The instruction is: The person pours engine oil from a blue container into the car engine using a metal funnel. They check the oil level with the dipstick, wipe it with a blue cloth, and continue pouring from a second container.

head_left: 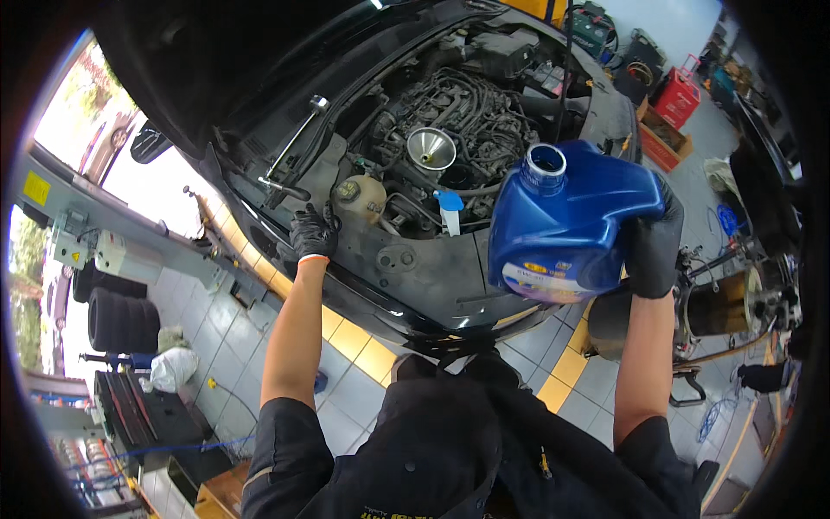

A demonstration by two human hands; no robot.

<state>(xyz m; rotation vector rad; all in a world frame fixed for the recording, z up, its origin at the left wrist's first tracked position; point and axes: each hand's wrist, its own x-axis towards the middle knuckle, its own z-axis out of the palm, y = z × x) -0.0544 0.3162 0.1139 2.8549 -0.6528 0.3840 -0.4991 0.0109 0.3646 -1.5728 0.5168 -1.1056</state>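
My right hand (655, 246), in a black glove, grips the handle of a big blue oil jug (566, 216). The jug is held up over the front right of the engine bay, its uncapped mouth pointing upward. A metal funnel (443, 156) sits in the engine (458, 104), apart from the jug. My left hand (314, 232), also gloved in black, rests on the car's front edge with its fingers spread. Right of it is a yellowish coolant reservoir (367, 201); a blue-capped filler neck (450, 208) stands nearer the jug. A long-handled ratchet (294, 149) lies beyond my left hand.
The raised hood (242, 60) hangs over the far left. Several stacked tires (121, 322) and a black cabinet (143, 398) stand at left. On the right are a red box (677, 97), a wooden crate (662, 143) and a machine with a clear cylinder (724, 303).
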